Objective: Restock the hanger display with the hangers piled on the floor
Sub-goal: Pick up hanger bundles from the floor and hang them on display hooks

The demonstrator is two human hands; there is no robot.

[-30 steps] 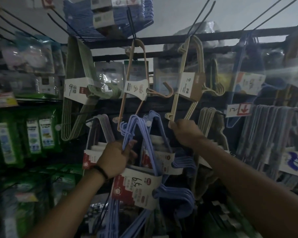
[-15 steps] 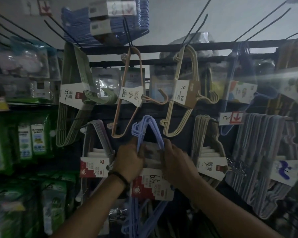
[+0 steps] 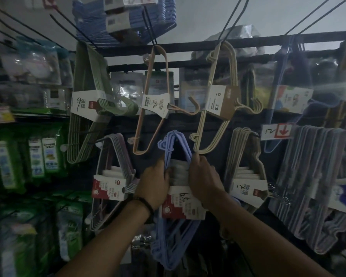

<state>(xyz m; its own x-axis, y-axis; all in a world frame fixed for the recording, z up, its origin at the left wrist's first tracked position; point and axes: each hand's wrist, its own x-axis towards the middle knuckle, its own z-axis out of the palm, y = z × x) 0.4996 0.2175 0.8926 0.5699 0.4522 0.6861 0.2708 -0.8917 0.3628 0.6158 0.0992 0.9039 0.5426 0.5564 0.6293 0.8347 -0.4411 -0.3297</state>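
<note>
As left hand [image 3: 154, 182] and right hand [image 3: 204, 176] grip, blue hangers [image 3: 183, 208] point vertically upward.

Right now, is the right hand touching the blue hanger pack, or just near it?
Touching. The head view shows the right hand with fingers curled round the right edge of the blue hanger pack; no gap shows.

The blue hangers [image 3: 175, 140] are a banded bundle turned on end, one shoulder corner uppermost and the long sides running down. A red-and-white card [image 3: 183, 206] wraps the middle. The left hand [image 3: 154, 182] and right hand [image 3: 204, 176] grip its two upper sides. It sits against the display [image 3: 248, 42], a black rack, in the lower row between a lilac bundle [image 3: 116, 166] and a grey bundle [image 3: 246, 162]; whether it hangs on a peg cannot be told.
</note>
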